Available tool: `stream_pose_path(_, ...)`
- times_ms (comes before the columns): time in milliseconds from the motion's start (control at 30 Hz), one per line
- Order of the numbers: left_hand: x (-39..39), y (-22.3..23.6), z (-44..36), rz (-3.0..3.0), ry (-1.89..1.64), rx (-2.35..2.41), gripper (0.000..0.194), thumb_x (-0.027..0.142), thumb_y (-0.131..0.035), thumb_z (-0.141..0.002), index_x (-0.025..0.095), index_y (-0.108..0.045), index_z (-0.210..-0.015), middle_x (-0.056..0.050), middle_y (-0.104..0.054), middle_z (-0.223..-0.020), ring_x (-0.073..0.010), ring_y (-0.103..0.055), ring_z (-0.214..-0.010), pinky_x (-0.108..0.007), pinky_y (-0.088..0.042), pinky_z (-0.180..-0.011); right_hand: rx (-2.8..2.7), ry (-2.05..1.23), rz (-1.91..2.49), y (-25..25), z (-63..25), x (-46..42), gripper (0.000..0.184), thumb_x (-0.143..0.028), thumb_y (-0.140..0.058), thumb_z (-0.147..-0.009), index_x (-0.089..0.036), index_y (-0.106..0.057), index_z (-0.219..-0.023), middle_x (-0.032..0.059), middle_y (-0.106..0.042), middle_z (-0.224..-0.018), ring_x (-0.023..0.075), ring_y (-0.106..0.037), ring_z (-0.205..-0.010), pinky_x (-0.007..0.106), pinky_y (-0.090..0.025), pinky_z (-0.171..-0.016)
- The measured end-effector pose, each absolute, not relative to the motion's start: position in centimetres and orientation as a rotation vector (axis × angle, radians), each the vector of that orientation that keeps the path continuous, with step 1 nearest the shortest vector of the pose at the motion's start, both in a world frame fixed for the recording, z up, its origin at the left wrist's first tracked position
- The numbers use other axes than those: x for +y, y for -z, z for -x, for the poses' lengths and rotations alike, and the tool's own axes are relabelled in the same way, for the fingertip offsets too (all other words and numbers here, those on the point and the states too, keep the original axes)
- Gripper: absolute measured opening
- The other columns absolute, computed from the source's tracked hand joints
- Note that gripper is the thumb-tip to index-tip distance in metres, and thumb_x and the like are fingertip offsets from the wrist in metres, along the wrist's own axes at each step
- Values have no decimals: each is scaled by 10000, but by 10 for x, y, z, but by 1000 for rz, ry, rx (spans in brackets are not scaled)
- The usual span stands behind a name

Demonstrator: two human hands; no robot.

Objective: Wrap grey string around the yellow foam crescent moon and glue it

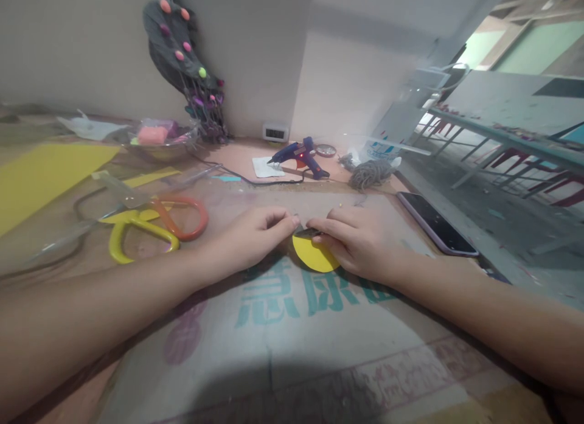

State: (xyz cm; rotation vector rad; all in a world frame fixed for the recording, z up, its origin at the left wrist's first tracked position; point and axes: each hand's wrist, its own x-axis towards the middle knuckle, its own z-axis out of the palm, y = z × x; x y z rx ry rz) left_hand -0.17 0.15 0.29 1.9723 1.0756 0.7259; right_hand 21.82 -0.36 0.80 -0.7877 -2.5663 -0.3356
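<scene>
A small round yellow paper piece [314,257] lies on a printed cardboard sheet [292,326] in the middle of the table. My right hand [353,238] rests over its right side, fingers pinched on a small dark strip [308,233] at the disc's top edge. My left hand [255,232] is curled closed, its fingertips meeting the same strip from the left. What the strip is cannot be made out.
Two pairs of scissors, orange-handled [182,216] and yellow-handled [137,232], lie at the left by yellow paper sheets [41,174]. A blue glue gun [301,156] stands at the back; grey twine [368,174] and a phone [435,223] lie right. A grey felt hanging with pompoms [182,53] leans in the corner.
</scene>
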Motion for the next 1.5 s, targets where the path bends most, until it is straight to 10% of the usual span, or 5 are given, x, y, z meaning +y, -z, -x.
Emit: stream_pose_path(1500, 2, -2, 1, -1962, -706, 1076, 382, 452, -400, -914, 175, -484, -665, 37, -431, -608, -103, -388, -539, -229, -283, -490, -2552, 591, 706, -11, -216, -5, 246, -234, -459, -954, -138, -680, -1004, 34, -582, -690, 143, -436, -606, 284, -309, -558)
